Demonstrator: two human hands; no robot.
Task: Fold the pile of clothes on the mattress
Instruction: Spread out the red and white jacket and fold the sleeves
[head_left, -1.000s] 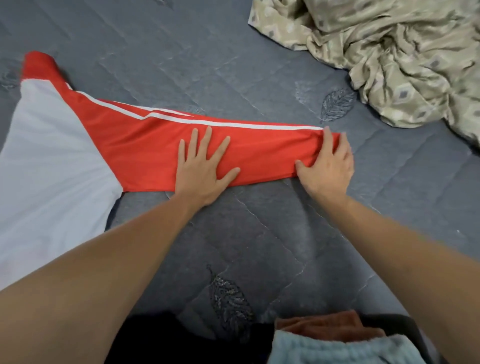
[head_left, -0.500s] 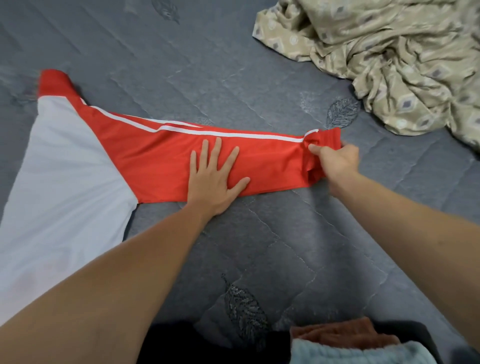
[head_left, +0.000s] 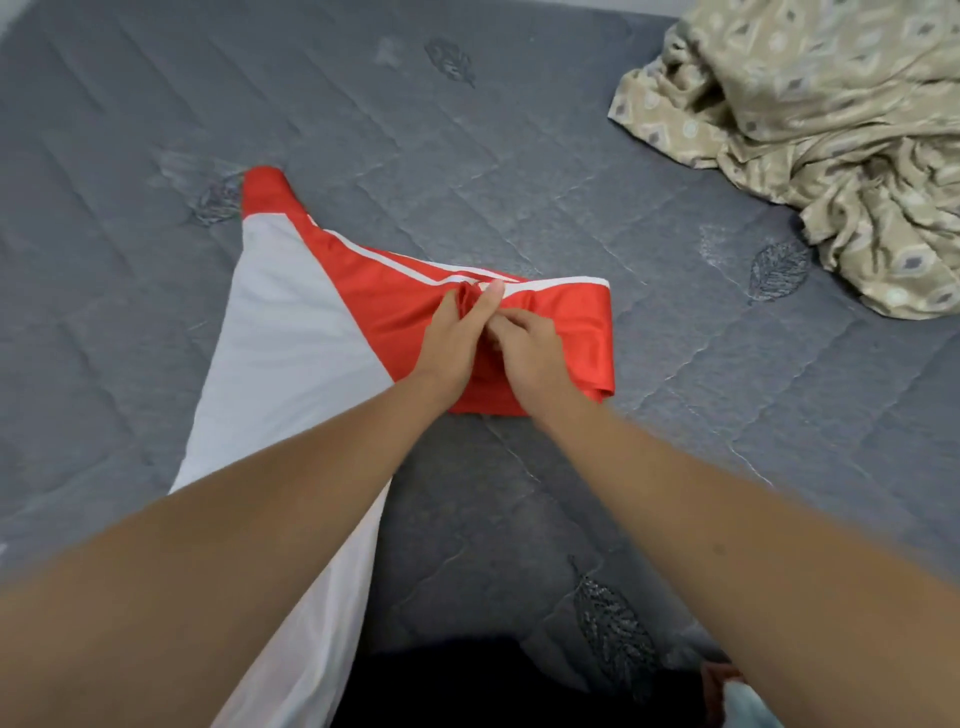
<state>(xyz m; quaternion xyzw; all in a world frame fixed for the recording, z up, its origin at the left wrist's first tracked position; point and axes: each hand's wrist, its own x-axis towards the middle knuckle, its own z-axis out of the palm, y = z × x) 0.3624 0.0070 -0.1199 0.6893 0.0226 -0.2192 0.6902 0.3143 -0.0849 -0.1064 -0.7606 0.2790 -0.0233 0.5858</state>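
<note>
While the grey mattress (head_left: 519, 156) carries a beige crumpled sheet (head_left: 831, 130) at far right, the red and white shirt (head_left: 291, 338) lies mid-left, its sleeve doubled back. Left hand (head_left: 457, 338) and right hand (head_left: 530, 353) meet on the red fold, fingers (head_left: 485, 304) curled pinching cloth, both forearms stretched forward.

Soft, even light covers the grey mattress (head_left: 519, 156) with only faint shadows and no glare. The forearms smear with motion blur near the lower edge, and wide-angle distortion bends the corners.
</note>
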